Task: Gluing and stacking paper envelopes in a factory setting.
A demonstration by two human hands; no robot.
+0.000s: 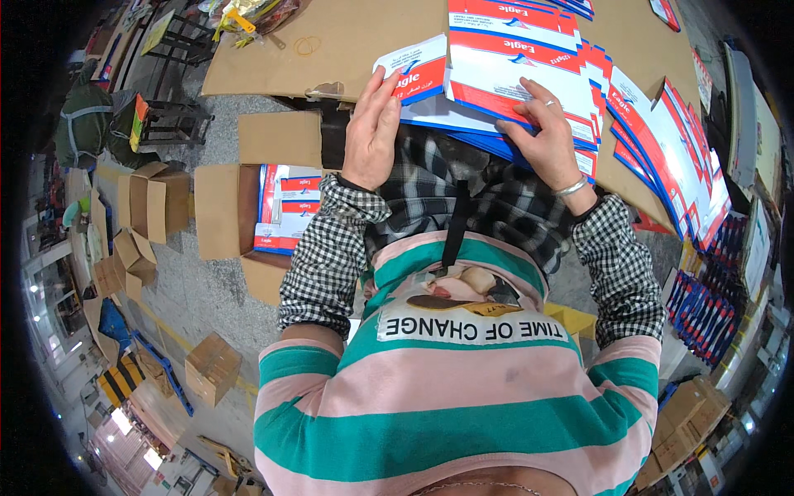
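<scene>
A brown cardboard-covered tabletop (pixel 372 37) spreads out ahead of both hands, with grey floor (pixel 194 289) showing off to the left. From my remote seat I see the left hand (pixel 372 136) with its fingers together and slightly bent, the tips against a red, white and blue printed carton panel (pixel 426 70); whether it pinches the panel, I cannot tell. The right hand (pixel 546 136) is spread wide, thumb apart from the fingers, touching the stack of flat printed cartons (pixel 496 70) just beside that panel — I make out a ring (pixel 549 103) and a silver bangle (pixel 572 187) on it. To its right I have a fanned pile of matching cartons (pixel 674 178). Left of and nearer the body than the left hand, an open cardboard box (pixel 219 211) holds more printed packaging (pixel 277 236).
</scene>
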